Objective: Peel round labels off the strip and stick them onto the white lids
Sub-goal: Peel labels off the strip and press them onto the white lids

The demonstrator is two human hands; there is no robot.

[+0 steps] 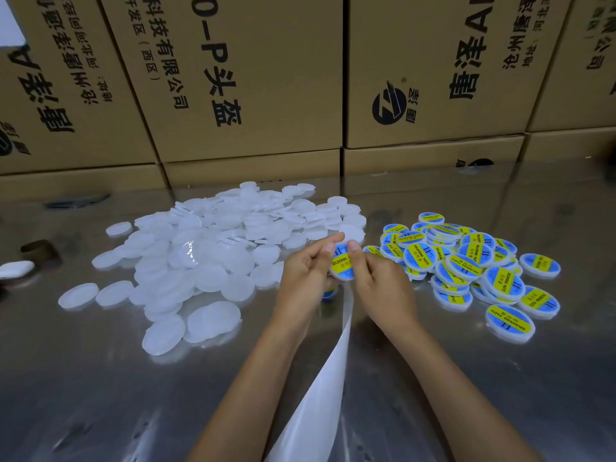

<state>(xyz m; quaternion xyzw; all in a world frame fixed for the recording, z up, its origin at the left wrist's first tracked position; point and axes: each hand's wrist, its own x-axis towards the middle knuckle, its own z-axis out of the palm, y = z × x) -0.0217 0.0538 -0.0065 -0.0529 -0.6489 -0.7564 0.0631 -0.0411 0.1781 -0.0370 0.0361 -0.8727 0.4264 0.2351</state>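
Note:
Both hands meet over the middle of the steel table (pixel 100 378). My left hand (pixel 305 271) and my right hand (pixel 380 285) hold one white lid (pixel 341 265) between them, tilted toward me, with a blue and yellow round label on its face. My right thumb presses on the label's upper edge. The white backing strip (pixel 320 388) hangs from under my hands toward the lower edge, and a blue label on it peeks out below my left hand. A heap of bare white lids (pixel 213 255) lies to the left. A pile of labelled lids (pixel 466 261) lies to the right.
Stacked cardboard boxes (pixel 250 78) wall off the back of the table. A dark ring (pixel 38 250) and a white object (pixel 16 268) sit at the left edge.

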